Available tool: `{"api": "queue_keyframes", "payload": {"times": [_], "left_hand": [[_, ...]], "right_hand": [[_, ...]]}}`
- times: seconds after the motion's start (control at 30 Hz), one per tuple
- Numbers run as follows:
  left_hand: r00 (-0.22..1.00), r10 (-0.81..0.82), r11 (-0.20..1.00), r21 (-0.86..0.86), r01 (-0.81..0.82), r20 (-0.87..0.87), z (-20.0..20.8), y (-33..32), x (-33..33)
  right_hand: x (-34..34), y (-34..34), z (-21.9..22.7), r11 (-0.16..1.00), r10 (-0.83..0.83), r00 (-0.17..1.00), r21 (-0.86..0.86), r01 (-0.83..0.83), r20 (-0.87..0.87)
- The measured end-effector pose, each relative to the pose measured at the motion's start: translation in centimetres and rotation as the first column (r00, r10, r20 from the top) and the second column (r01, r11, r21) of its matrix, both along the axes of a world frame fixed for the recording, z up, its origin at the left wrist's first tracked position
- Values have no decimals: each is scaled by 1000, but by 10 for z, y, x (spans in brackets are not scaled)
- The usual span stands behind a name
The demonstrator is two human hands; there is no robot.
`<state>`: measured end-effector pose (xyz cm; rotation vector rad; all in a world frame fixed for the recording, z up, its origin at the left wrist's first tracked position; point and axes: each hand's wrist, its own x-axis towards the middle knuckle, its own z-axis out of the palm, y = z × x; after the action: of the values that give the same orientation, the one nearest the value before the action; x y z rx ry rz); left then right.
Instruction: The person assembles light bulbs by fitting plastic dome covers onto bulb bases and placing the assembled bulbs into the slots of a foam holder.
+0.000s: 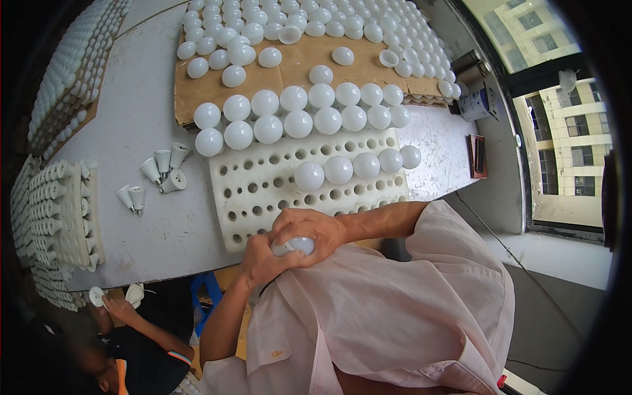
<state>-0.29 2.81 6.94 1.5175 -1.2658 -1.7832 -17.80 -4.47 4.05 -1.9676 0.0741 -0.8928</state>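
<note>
My left hand (258, 262) and right hand (315, 228) curl around one bulb (302, 245). Standing bulbs (298, 123) look done; the part-filled tray (268, 197) and loose bases (174, 182) seem left.

Bulb (302, 245) is wht, tray (240, 176) off-wht, shirt (395, 296) lt pink.

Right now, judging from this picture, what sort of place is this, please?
Probably a light-bulb assembly workshop: the left hand and right hand hold a white bulb, more round bulbs stand in a foam tray, and loose white bases lie on the table.
</note>
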Motion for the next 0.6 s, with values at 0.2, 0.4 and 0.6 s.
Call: {"api": "queue_keyframes", "payload": {"times": [0.2,0.4,0.6], "left_hand": [[997,-38,995,-93,44,64,3,-2,-2],[990,-38,984,-165,61,139,-1,-1,-4],[978,-57,982,-164,92,202,3,-5,-6]], "right_hand": [[-2,0,-1,1000,8,1000,17,-7,-16],[-1,-1,-4,1000,16,1000,10,-16,15],[1,4,-10,999,-46,999,3,46,-2]]}}
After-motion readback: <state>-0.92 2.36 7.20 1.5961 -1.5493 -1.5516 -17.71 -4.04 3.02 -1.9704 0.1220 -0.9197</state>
